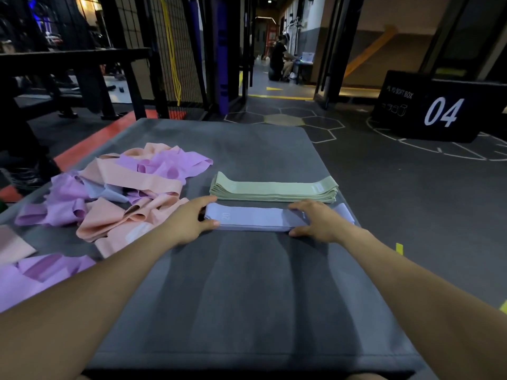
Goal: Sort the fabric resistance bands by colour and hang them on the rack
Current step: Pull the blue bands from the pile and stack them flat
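Head view: a flat stack of lavender-blue bands is squared up on the grey bench. The left hand is cupped round the stack's left end, thumb on the near edge, fingers over the far edge. The right hand is cupped the same way round the right end, with a tail of band left sticking out just beyond it. Each grip is closed loosely on the stack, which sits between the two.

The bands are judged light, soft and floppy, with layers likely to slide. A pinch through all layers at both ends, or through the loops, is judged the safest hold.

Just beyond the grips a tidy green stack is laid parallel, near but not clearly touching. Left of the left grip an unsorted heap of pink and purple bands is spread, with a blue band seen in it. No hanging rack can be picked out with certainty. A black plyo box marked 04 stands well apart, beyond the right grip. Nothing is seen blocking the lift.
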Action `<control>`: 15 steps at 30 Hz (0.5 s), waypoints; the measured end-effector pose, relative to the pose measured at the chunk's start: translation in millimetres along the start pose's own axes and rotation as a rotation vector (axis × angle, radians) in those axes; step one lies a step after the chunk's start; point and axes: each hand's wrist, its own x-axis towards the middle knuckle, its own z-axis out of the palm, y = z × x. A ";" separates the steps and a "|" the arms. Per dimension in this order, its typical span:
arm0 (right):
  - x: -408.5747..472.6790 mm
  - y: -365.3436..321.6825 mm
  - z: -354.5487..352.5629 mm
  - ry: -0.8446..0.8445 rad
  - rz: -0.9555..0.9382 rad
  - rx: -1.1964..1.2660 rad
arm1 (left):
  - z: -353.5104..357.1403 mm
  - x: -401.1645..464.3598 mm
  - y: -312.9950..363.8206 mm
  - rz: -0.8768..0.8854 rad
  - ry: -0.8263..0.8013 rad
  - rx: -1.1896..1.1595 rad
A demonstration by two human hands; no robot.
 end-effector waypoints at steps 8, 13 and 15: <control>5.6 -66.4 -1.5 0.173 -0.101 0.040 | -29.1 -28.7 18.4 0.100 0.227 -0.027; 18.4 -131.7 11.5 0.202 -0.184 0.123 | -62.0 -58.3 -5.6 0.056 0.316 -0.001; 24.1 -157.6 18.9 0.192 -0.213 0.140 | -76.4 -70.4 -22.0 0.011 0.345 0.015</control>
